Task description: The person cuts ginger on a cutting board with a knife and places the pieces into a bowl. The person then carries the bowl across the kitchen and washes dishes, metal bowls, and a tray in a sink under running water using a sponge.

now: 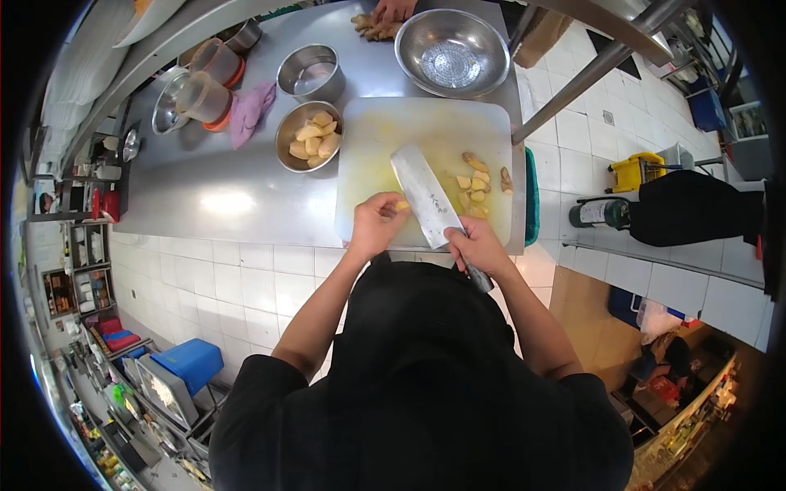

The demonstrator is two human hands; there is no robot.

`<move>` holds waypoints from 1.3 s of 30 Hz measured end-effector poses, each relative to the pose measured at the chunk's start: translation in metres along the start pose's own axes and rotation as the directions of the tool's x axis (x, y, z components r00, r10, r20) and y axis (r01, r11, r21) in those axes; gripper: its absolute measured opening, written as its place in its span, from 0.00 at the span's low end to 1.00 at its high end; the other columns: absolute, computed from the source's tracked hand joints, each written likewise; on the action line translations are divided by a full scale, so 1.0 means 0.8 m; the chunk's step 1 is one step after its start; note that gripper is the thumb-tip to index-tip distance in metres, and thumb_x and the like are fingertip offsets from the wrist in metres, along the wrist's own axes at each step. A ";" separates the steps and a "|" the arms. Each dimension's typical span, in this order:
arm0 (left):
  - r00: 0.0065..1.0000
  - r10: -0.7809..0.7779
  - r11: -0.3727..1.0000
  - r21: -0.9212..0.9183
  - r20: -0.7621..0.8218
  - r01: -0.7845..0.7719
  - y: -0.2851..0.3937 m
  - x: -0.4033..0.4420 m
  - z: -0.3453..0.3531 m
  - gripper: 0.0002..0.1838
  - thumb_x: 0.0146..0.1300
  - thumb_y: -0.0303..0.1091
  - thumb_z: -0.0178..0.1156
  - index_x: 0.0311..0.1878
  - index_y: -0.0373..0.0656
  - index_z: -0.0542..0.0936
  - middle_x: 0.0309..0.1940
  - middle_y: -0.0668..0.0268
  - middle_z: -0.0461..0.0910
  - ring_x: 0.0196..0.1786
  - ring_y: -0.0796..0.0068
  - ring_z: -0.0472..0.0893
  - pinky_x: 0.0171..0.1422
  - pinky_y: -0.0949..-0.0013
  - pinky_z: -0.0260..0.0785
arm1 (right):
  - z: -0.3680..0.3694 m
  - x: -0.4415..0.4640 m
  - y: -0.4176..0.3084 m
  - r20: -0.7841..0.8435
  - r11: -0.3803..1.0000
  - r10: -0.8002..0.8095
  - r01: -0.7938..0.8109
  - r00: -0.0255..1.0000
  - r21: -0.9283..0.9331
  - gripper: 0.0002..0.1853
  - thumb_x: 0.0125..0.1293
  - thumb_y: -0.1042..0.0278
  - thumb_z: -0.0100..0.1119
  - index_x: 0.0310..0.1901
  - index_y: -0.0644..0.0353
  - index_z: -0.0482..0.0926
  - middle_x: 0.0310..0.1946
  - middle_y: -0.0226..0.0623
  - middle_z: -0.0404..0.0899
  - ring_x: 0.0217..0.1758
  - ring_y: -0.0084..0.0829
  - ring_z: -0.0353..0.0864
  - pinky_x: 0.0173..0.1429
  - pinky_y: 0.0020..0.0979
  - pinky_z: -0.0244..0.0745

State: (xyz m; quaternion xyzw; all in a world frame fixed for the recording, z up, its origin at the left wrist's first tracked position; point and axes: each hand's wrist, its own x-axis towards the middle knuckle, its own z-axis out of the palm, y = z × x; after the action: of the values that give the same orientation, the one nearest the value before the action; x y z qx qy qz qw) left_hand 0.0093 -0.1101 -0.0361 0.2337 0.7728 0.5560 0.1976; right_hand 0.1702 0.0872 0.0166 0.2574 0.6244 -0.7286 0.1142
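Observation:
My right hand (477, 245) is wrapped around the dark handle of a cleaver (426, 195). Its broad blade points away from me, over the white cutting board (368, 123). Beside the blade's left edge, my left hand (378, 222) pinches a small yellow piece of ginger (401, 205) between thumb and fingers. To the right of the blade lie several cut ginger pieces (473, 186), along with brown-skinned scraps (506, 179). A steel bowl (281, 151) left of the board holds peeled ginger chunks (313, 135).
Across the counter (180, 188), another person's hand (395, 10) touches unpeeled ginger (370, 28). A steel basin (409, 57) and an steel pot (311, 72) stand behind the board. Plastic containers (205, 98) and a pink cloth (251, 114) sit at left. A metal post (573, 92) rises at right.

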 end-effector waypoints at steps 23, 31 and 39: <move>0.879 0.477 0.739 0.538 0.007 -0.406 -0.011 0.081 -0.096 0.15 0.66 0.34 0.69 0.52 0.40 0.83 0.59 0.55 0.80 0.63 0.49 0.75 0.69 0.49 0.65 | 0.084 0.043 0.067 -0.473 0.831 -0.250 -0.063 0.845 -0.552 0.14 0.76 0.62 0.55 0.46 0.69 0.73 0.36 0.65 0.82 0.43 0.67 0.83 0.51 0.61 0.74; 0.897 0.380 0.787 0.431 0.225 -0.442 -0.018 0.047 0.032 0.15 0.68 0.34 0.68 0.55 0.41 0.82 0.60 0.56 0.78 0.64 0.51 0.75 0.70 0.51 0.64 | -0.039 -0.031 0.056 -0.648 0.883 -0.230 -0.125 0.726 -0.453 0.14 0.74 0.65 0.57 0.43 0.71 0.73 0.33 0.69 0.81 0.41 0.70 0.82 0.48 0.62 0.75; 0.944 0.288 0.581 0.754 0.160 -0.306 0.003 0.028 0.099 0.19 0.72 0.42 0.63 0.61 0.44 0.79 0.65 0.56 0.75 0.69 0.50 0.71 0.74 0.46 0.58 | -0.238 -0.051 0.131 -0.576 1.000 0.014 -0.013 0.817 0.005 0.17 0.76 0.60 0.59 0.41 0.70 0.72 0.25 0.52 0.78 0.26 0.46 0.80 0.31 0.46 0.74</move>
State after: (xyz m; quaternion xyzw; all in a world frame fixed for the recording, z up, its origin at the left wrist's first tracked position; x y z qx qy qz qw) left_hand 0.0361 -0.0358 -0.0592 0.4268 0.8829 0.1956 -0.0089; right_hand 0.3000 0.2451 -0.0686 0.4699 0.6276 -0.6162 -0.0747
